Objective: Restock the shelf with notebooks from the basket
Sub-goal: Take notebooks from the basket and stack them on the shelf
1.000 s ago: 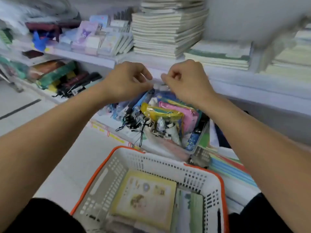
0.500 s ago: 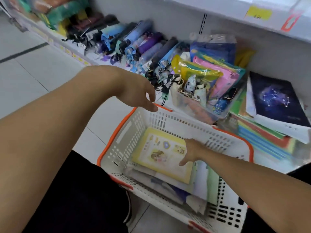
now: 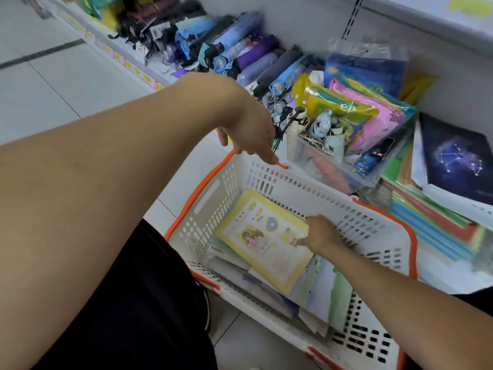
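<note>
A white basket with an orange rim (image 3: 412, 249) stands on the floor in front of the bottom shelf. On top of the pile inside lies a yellow notebook (image 3: 264, 236) with a cartoon girl on its cover. My right hand (image 3: 320, 233) grips its far right edge, thumb on the cover, and that edge is tilted up. Under it lie more notebooks, among them green and lilac ones (image 3: 328, 289). My left hand (image 3: 250, 137) hangs above the basket's far left rim with relaxed fingers pointing down and holds nothing.
The bottom shelf behind the basket carries folded umbrellas (image 3: 240, 49), clear plastic pouches (image 3: 360, 113), a dark constellation notebook (image 3: 453, 156) and a stack of coloured folders (image 3: 432, 225). An upper shelf edge (image 3: 426, 14) juts out at the top right. Tiled floor (image 3: 53, 76) lies to the left.
Both hands left the upper shelf edge and my view dropped to the basket. My right hand reached in and took hold of the yellow notebook; my left hand lowered toward the rim.
</note>
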The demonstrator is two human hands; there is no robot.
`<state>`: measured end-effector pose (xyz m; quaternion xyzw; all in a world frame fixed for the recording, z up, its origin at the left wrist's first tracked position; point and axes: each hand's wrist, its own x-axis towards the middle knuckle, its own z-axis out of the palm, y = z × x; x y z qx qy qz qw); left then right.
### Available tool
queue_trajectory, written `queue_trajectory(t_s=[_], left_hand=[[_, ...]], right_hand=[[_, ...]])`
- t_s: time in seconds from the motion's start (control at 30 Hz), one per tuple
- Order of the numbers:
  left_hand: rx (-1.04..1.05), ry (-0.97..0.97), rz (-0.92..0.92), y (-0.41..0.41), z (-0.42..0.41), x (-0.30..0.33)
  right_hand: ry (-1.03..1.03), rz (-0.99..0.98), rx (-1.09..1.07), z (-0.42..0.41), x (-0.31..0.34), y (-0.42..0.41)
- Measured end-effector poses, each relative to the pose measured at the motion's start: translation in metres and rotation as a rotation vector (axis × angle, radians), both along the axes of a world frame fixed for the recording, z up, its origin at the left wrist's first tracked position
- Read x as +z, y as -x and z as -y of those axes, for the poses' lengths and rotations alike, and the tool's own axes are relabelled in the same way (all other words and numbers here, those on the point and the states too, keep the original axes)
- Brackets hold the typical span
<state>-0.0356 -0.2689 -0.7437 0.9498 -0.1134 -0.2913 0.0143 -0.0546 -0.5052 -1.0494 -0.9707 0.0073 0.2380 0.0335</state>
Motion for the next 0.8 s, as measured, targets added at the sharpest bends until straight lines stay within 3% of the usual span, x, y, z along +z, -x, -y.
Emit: queue_trajectory(t_s=[0.17,0.37,0.6,0.73,0.8], left_hand=[[0.034,0.000,-0.127,-0.008,0.006,-0.003],[0.372,0.089,-0.255,-0.012,0.004,-0.002],[0.580,0.082,-0.198,-0.023,-0.017,-0.002],[0.656,0.091,-0.037,-0.020,-0.040,0.000],[0.691,0.184,0.096,-0.021,-0.051,-0.002]], right_hand=[[-0.336,-0.077,-0.053,-0.004,0.050,-0.028],[-0.714,0.047,-0.150,-0.056,0.188,-0.056],[-0.891,0.461,-0.146,-0.075,0.263,-0.046],[-1.282,0.479,-0.362,-0.071,0.267,-0.048],[-1.497,0.426,-0.490,-0.070,0.262,-0.049]])
